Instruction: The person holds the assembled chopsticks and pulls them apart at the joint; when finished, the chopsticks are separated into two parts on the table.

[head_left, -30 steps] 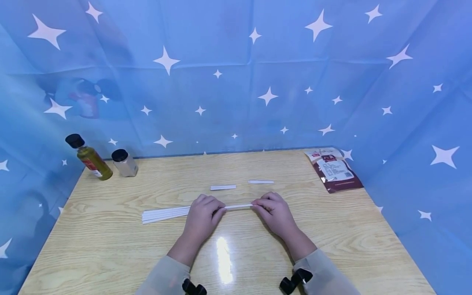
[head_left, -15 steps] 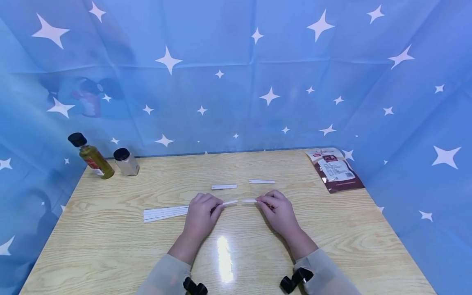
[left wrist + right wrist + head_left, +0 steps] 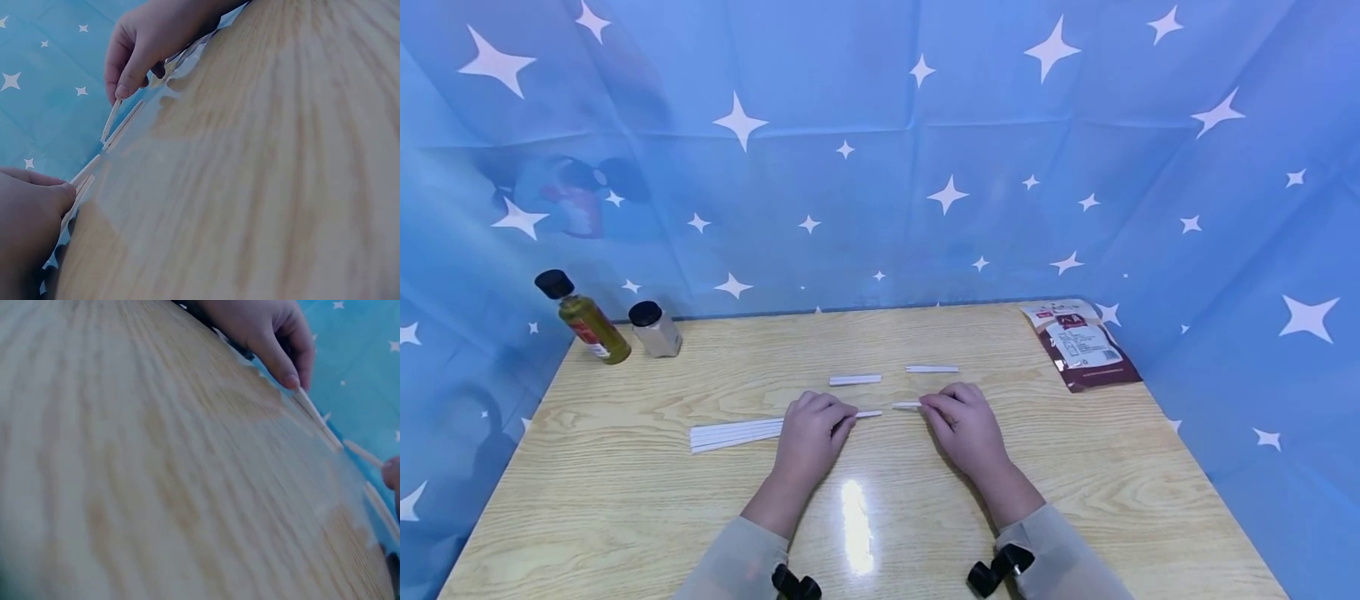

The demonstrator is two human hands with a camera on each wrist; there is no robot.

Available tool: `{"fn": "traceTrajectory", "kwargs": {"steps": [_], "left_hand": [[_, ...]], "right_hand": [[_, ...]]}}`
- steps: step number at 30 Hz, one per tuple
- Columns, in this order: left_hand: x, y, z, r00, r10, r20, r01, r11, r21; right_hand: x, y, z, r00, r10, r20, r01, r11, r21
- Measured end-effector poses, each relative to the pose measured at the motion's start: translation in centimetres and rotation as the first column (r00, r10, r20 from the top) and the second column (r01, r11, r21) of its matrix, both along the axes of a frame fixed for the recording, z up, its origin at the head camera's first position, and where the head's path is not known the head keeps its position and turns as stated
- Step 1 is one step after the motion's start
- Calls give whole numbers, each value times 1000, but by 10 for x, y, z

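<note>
My left hand (image 3: 811, 433) pinches a short white stick (image 3: 869, 413) between thumb and fingers, its free end pointing right. Opposite it, my right hand (image 3: 967, 429) pinches another white stick piece (image 3: 906, 405), pointing left. A small gap separates the two ends in the head view. A fan of longer white sticks (image 3: 733, 434) lies on the table, its right end hidden behind the left hand. Beyond the hands lie two short white bundles, a left bundle (image 3: 854, 380) and a right bundle (image 3: 932, 368). The left wrist view shows the right hand's piece (image 3: 111, 120) tilted.
At the back left of the wooden table (image 3: 625, 500) stand an oil bottle (image 3: 592, 327) with a black cap and a small jar (image 3: 658, 333) with a black lid. A maroon and white packet (image 3: 1080, 346) lies at the back right. A blue starry cloth (image 3: 865, 100) hangs behind.
One second ago a single white stick spanned both hands. It has come apart into two pieces, one in each hand. Since half a second ago the left piece has dipped slightly.
</note>
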State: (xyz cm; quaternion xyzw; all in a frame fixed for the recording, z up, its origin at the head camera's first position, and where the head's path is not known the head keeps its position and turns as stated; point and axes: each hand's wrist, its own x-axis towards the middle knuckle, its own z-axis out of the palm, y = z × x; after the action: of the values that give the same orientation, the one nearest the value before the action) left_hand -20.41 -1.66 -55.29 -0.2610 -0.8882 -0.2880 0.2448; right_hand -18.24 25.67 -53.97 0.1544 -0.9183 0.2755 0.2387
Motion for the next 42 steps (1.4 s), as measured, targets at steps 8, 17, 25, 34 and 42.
{"fn": "traceTrajectory", "kwargs": {"steps": [8, 17, 25, 34, 42], "left_hand": [[-1, 1, 5, 998, 45, -51, -49, 997, -68], [-6, 8, 5, 989, 112, -101, -122, 988, -99], [-10, 15, 5, 988, 132, -84, -139, 987, -78], [-15, 24, 5, 983, 156, -97, -164, 983, -87], [-22, 27, 6, 977, 188, -98, -195, 978, -70]], "right_hand": [[-7, 5, 2, 1000, -12, 28, 11, 999, 38], [-17, 16, -1, 1000, -4, -1, 4, 998, 63], [-26, 24, -1, 1000, 10, -26, -8, 998, 64], [-37, 33, -3, 999, -5, -52, 7, 999, 43], [-44, 33, -3, 995, 22, -94, -18, 999, 44]]}}
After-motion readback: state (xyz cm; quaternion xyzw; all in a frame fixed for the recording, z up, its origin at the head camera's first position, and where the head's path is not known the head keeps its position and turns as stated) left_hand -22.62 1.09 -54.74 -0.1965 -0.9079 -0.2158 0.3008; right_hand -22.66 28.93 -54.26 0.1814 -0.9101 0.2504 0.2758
